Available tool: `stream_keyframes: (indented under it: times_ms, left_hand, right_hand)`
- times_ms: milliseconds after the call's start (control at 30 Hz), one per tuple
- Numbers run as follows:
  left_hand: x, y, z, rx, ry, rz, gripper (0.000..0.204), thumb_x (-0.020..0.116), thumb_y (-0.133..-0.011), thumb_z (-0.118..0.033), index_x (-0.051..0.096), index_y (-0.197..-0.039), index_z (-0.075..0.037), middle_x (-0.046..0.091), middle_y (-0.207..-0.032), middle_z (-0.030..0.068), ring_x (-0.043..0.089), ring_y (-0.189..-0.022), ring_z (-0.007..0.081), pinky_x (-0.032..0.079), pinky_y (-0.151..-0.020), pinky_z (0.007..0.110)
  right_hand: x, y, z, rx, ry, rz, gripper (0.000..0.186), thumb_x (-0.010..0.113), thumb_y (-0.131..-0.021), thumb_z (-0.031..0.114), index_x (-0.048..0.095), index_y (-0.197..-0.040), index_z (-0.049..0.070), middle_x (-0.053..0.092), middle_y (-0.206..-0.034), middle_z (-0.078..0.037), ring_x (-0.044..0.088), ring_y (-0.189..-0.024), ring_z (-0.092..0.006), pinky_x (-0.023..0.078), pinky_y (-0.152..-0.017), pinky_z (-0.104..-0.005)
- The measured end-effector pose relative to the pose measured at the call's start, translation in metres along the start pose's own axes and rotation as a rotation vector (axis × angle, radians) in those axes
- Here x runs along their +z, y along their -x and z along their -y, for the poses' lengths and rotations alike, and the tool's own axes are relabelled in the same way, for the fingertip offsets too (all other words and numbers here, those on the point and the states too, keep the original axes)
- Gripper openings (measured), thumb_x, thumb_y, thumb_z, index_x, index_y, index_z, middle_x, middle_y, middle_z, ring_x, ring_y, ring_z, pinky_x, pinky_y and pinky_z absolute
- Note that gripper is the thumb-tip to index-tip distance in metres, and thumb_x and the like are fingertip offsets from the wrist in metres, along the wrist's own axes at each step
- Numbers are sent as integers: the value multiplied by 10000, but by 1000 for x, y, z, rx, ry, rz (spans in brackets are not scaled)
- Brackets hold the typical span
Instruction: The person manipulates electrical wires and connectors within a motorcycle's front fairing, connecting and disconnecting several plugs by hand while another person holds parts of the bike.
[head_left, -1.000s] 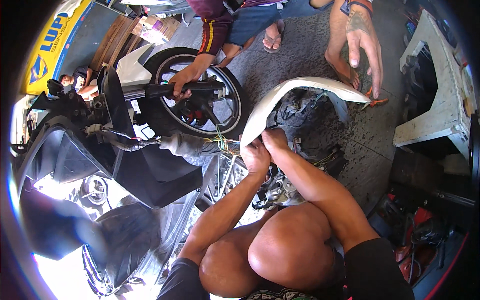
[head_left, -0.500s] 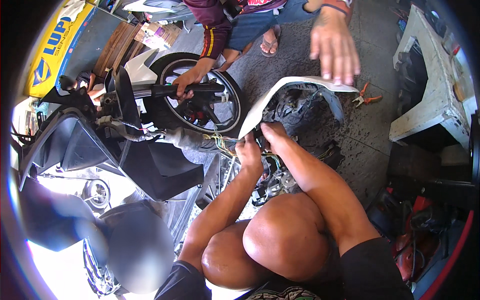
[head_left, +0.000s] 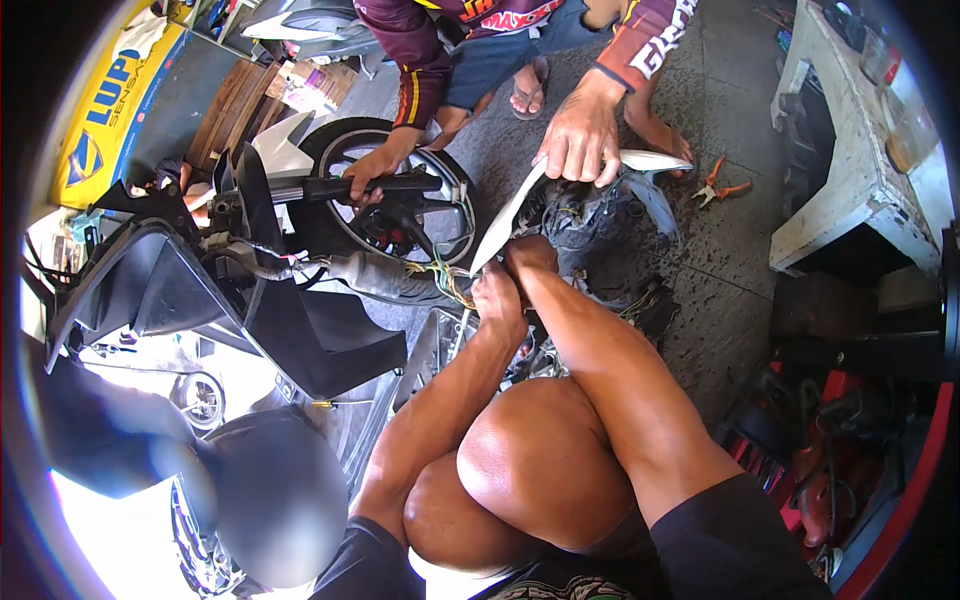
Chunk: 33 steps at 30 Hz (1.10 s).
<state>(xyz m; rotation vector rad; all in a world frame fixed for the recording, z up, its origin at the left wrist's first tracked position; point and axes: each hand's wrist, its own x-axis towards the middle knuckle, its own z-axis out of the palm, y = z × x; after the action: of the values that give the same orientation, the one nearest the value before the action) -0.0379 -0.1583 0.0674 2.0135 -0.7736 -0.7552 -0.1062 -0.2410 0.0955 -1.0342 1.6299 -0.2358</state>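
Observation:
My left hand (head_left: 497, 300) is closed where a bundle of coloured wires (head_left: 447, 278) runs into it, just below the lower tip of a curved white panel (head_left: 508, 222). Right beside it, my right hand (head_left: 530, 256) is curled at the panel's lower inner edge; its fingertips are hidden. A dark mass of wiring and parts (head_left: 590, 235) lies beyond it. Across from me, a co-worker's hand (head_left: 580, 145) grips the top of the panel. That person's other hand (head_left: 375, 175) holds a black tube-like part (head_left: 415, 180) over a wheel (head_left: 345, 150).
Orange-handled pliers (head_left: 720, 187) lie on the wet-spotted floor (head_left: 735, 240). A worn white bench (head_left: 850, 210) stands at right, with red tools and parts (head_left: 815, 480) below it. Black motorcycle body panels (head_left: 170, 290) fill the left. A blurred round shape (head_left: 280, 495) is at lower left.
The co-worker's raised hand has come down and left, taking hold of the white panel's top. My hands have shifted slightly left, staying at the wires and panel.

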Motion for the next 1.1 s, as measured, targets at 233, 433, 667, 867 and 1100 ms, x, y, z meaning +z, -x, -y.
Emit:
stream_keyframes:
  times_ms: [233,433,667,867,1100]
  left_hand:
    - [-4,40,-46,-195,121,-18,382,450,-1038,-311,604,-1157,18,691,-1034,183,669,-1012,280,531,-852,403]
    - [-36,91,-114,-263,724,100,494,568,-982,-512,406,-672,-164,357,-568,-9,334,-481,114,268,-436,286]
    - [-75,76,-88,-220,780,365,300,582,-1012,-360,463,-856,-132,390,-613,-27,316,-494,92,252,-451,265]
    - [-132,108,-42,-42,430,373,334,548,-1028,-336,614,-1151,-33,637,-708,75,506,-501,92,391,-470,237]
    - [-124,116,75,478,-541,169,454,720,-848,-283,650,-1140,57,672,-1090,280,657,-1019,404,507,-916,447]
  right_hand:
    - [-7,0,-11,42,-88,94,526,689,-832,456,718,-1157,44,640,-1303,-206,641,-1182,-370,522,-998,-431]
    - [-38,-26,-60,211,-608,-156,213,641,-919,260,710,-965,64,715,-890,-172,699,-705,-268,548,-573,-383]
    - [-83,-8,-72,195,-837,410,419,483,-1022,446,553,-855,68,574,-640,-57,527,-487,-182,430,-424,-320]
    - [-140,5,-142,-606,147,-160,470,573,-952,435,682,-989,-21,699,-781,-170,672,-691,-339,549,-640,-417]
    - [-202,21,-180,-321,413,-240,474,692,-896,408,696,-1099,-20,702,-1087,-240,661,-1045,-381,500,-894,-438]
